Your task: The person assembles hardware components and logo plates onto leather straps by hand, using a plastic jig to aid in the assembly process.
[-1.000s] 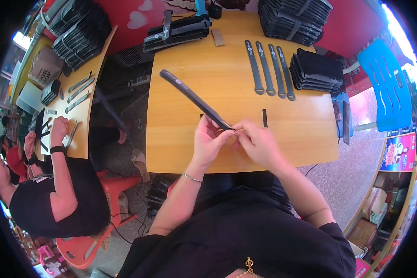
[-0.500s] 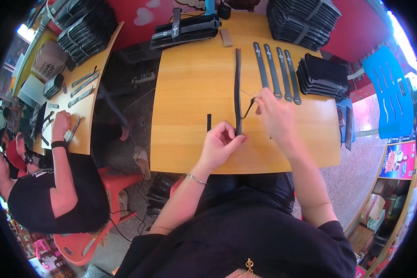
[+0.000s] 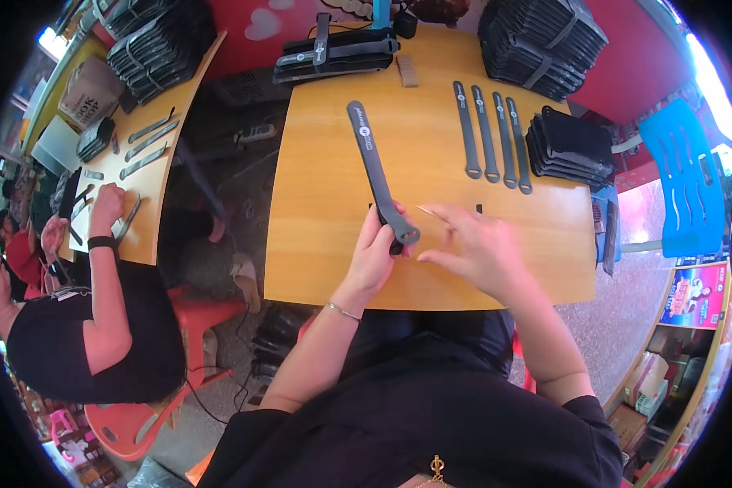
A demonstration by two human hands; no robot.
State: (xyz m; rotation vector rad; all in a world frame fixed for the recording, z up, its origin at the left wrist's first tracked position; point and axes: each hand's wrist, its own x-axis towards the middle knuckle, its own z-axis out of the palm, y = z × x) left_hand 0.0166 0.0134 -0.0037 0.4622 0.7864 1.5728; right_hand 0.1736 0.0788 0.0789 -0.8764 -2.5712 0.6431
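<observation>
My left hand (image 3: 372,254) is closed around the near end of a long dark grey strap (image 3: 369,154), whose face bears light lettering. The strap's rounded far end points away from me and stands off the table. Its near end, bent over my fingers, shows small holes, with a small dark piece under it. Just right of it, my right hand (image 3: 481,250) has its thumb spread from the fingers. A thin pale pointed tool (image 3: 429,212) sticks out along the forefinger; its held part is hidden. Beyond this hand lies a small black piece (image 3: 479,209).
Several flat straps (image 3: 486,137) lie side by side at the right, next to a black stack (image 3: 572,146). Bundled straps (image 3: 333,54) and a tall black pile (image 3: 542,45) stand at the back. Left, a co-worker's hand (image 3: 106,205) is over another table (image 3: 156,211).
The strap has turned from edge-on to face-up, and its far end has swung left. My right hand has come down toward me, its thumb spreading, and no longer pulls at the dark loop.
</observation>
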